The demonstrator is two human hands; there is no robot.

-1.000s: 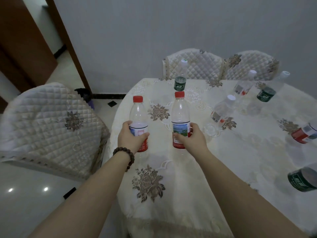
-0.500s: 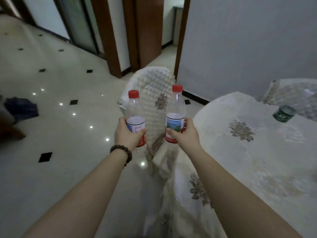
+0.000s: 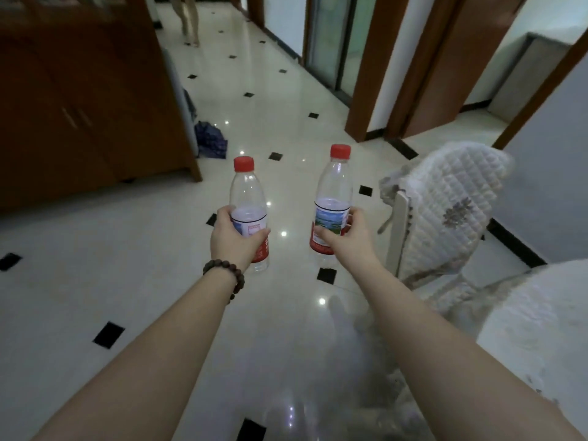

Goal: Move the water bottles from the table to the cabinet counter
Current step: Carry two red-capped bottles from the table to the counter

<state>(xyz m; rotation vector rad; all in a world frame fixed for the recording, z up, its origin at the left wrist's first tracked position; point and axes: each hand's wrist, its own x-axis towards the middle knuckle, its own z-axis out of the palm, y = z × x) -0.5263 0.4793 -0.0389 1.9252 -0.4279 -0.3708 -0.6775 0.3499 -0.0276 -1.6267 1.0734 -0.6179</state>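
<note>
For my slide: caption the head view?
Left hand and right hand each carry an upright red-capped bottle over the tiled floor.

I counted two water bottles, one [image 3: 249, 198] gripped in my left hand [image 3: 231, 240] and the other [image 3: 333, 198] in my right hand [image 3: 348, 238], and each bottle carried one red cap, so two caps in all. There was one beaded bracelet [image 3: 226, 274] on my left wrist, one quilted chair [image 3: 445, 211] to my right, one wooden cabinet [image 3: 79, 100] to my left, and one dark bundle of cloth [image 3: 210, 140] on the floor beside it. Far down the hall stood one other person [image 3: 189, 17], only the legs showing.
</note>
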